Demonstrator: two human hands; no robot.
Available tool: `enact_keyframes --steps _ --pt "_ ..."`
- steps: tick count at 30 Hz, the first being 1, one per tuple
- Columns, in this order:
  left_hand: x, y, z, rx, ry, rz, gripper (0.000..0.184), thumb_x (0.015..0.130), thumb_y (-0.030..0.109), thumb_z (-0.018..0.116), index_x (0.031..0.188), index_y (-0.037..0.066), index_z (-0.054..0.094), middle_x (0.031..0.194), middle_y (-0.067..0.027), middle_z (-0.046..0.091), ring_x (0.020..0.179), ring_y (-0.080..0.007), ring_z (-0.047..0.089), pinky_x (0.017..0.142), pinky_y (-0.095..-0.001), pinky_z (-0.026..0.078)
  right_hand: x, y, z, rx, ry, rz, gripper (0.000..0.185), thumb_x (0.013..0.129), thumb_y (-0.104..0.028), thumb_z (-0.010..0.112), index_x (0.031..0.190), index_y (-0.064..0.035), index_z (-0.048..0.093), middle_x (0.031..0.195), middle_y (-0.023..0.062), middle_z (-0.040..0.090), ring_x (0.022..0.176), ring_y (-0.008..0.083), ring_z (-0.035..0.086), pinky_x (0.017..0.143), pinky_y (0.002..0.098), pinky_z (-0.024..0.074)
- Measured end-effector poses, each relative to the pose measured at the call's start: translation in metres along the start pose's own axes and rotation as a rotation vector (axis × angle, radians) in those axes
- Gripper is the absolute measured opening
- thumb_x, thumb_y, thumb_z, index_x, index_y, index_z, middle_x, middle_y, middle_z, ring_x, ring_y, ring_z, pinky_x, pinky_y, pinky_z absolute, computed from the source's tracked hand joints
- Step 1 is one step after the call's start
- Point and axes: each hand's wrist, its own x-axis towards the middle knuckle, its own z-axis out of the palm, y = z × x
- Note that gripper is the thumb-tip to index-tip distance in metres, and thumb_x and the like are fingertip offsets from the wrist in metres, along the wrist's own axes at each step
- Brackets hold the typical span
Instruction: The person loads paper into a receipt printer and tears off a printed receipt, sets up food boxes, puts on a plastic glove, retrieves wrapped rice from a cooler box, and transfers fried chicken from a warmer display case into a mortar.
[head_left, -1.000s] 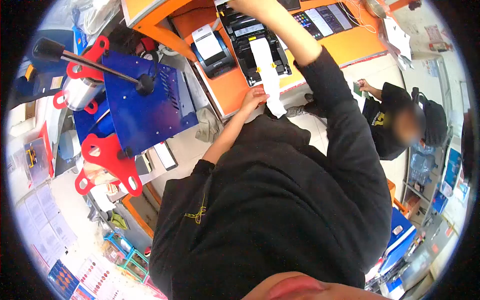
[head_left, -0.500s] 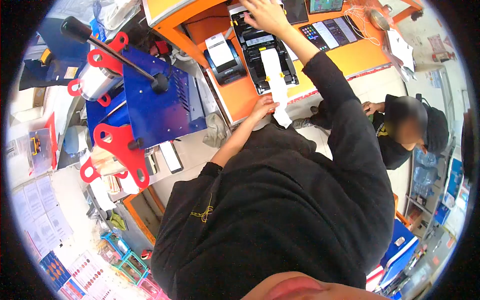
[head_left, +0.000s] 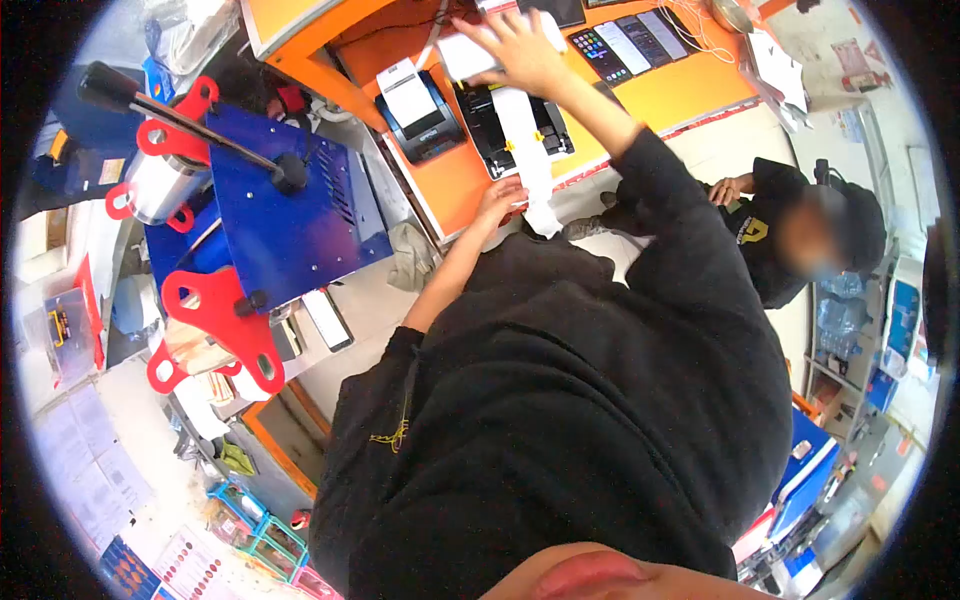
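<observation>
A black printer (head_left: 482, 128) on the orange counter has a long white paper strip (head_left: 533, 170) running out over its front edge and hanging down. My left hand (head_left: 503, 199) is at the front of the printer, its fingers closed at the side of the strip; the fingertips are small in view. My right hand (head_left: 525, 58) lies spread on the white lid (head_left: 463, 57), which is swung partly down over the printer's rear. The front part of the mechanism is still uncovered. Left of it stands a smaller dark printer (head_left: 428, 135) with white paper on top.
Several phones (head_left: 640, 45) lie on the orange counter (head_left: 590, 85) to the right. At left is a blue machine (head_left: 290, 205) with red brackets and a long lever. A person in black (head_left: 800, 225) sits at right. A phone (head_left: 325, 318) lies at lower left.
The white lid has come forward and down under my right hand, covering the printer's rear. My left hand stays beside the paper strip. The whole view has shifted slightly left.
</observation>
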Motion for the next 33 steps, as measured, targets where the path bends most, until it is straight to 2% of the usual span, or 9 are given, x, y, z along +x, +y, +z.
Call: enact_keyframes --steps 1,3,5,8,10,12,18,22,33 --pt "0.005 -0.008 -0.003 -0.008 -0.023 -0.018 0.039 0.084 0.016 0.07 0.118 0.005 0.056 0.103 -0.0049 0.062 0.092 -0.0134 0.059 0.076 -0.0268 0.048 -0.022 -0.007 -0.007 0.076 -0.116 0.005 0.1 0.062 -0.057 0.073 0.146 -0.0297 0.027 0.129 0.0086 0.047 0.123 0.0297 0.042 0.093 0.0677 0.0302" --pt "0.018 -0.024 -0.012 -0.014 -0.075 -0.06 0.041 0.084 0.02 0.07 0.12 0.006 0.056 0.114 -0.0066 0.06 0.101 -0.0146 0.056 0.084 -0.0301 0.046 -0.063 -0.029 -0.022 0.004 -0.268 -0.067 0.103 0.058 -0.054 0.077 0.146 -0.0322 0.027 0.128 0.007 0.048 0.12 0.027 0.044 0.096 0.0633 0.03" --pt "0.02 -0.027 -0.011 -0.022 -0.099 -0.064 0.037 0.086 0.019 0.068 0.117 0.004 0.057 0.11 -0.0056 0.061 0.099 -0.0138 0.058 0.084 -0.0277 0.048 -0.098 -0.046 -0.011 -0.047 -0.37 -0.119 0.11 0.054 -0.049 0.079 0.147 -0.0389 0.021 0.138 0.0038 0.041 0.13 0.025 0.037 0.099 0.0694 0.026" --pt "0.026 -0.026 -0.008 -0.001 -0.114 -0.097 0.033 0.086 0.018 0.068 0.113 0.003 0.057 0.104 -0.0042 0.062 0.092 -0.012 0.058 0.079 -0.025 0.047 -0.125 -0.06 0.006 -0.092 -0.231 -0.061 0.111 0.052 -0.04 0.078 0.146 -0.0423 0.018 0.15 0.0027 0.029 0.137 0.0251 0.029 0.1 0.0719 0.0243" --pt "0.022 -0.026 -0.005 0.009 -0.091 -0.098 0.028 0.085 0.017 0.069 0.108 0.003 0.059 0.095 -0.0029 0.063 0.083 -0.0098 0.058 0.072 -0.0233 0.047 -0.138 -0.063 0.013 -0.157 -0.257 -0.051 0.112 0.052 -0.039 0.078 0.146 -0.0437 0.017 0.152 0.0019 0.025 0.139 0.025 0.025 0.1 0.0734 0.0235" --pt "0.021 -0.029 -0.004 -0.029 -0.068 -0.054 0.029 0.085 0.017 0.068 0.109 0.003 0.059 0.096 -0.0031 0.064 0.086 -0.0099 0.059 0.072 -0.023 0.046 -0.143 -0.064 0.018 -0.153 -0.292 -0.024 0.113 0.053 -0.035 0.079 0.146 -0.0457 0.016 0.154 0.0008 0.019 0.142 0.0243 0.019 0.099 0.0753 0.0232" --pt "0.028 -0.034 -0.014 -0.044 -0.116 -0.05 0.03 0.088 0.015 0.066 0.113 0.003 0.057 0.103 -0.0029 0.063 0.083 -0.0085 0.057 0.074 -0.0212 0.047 -0.114 -0.049 -0.01 0.211 -0.435 0.029 0.104 0.056 -0.021 0.081 0.142 -0.0426 0.028 0.149 -0.0022 0.027 0.137 0.0235 0.027 0.1 0.0719 0.0263" --pt "0.024 -0.026 -0.01 -0.044 -0.116 -0.04 0.03 0.088 0.015 0.065 0.115 0.004 0.057 0.103 -0.0015 0.063 0.083 -0.0079 0.057 0.073 -0.0208 0.046 -0.096 -0.028 -0.016 0.17 -0.517 -0.05 0.105 0.051 -0.016 0.085 0.138 -0.0451 0.035 0.144 -0.0006 0.032 0.131 0.0235 0.034 0.091 0.0632 0.0385" --pt "0.024 -0.018 -0.014 0.068 -0.111 -0.09 0.037 0.087 0.03 0.066 0.117 0.009 0.059 0.104 0.003 0.062 0.086 -0.0062 0.056 0.075 -0.0222 0.043 -0.083 -0.031 0.001 0.138 -0.607 -0.093 0.101 0.05 -0.017 0.085 0.134 -0.047 0.038 0.143 0.0023 0.03 0.129 0.0306 0.033 0.079 0.0547 0.0441"
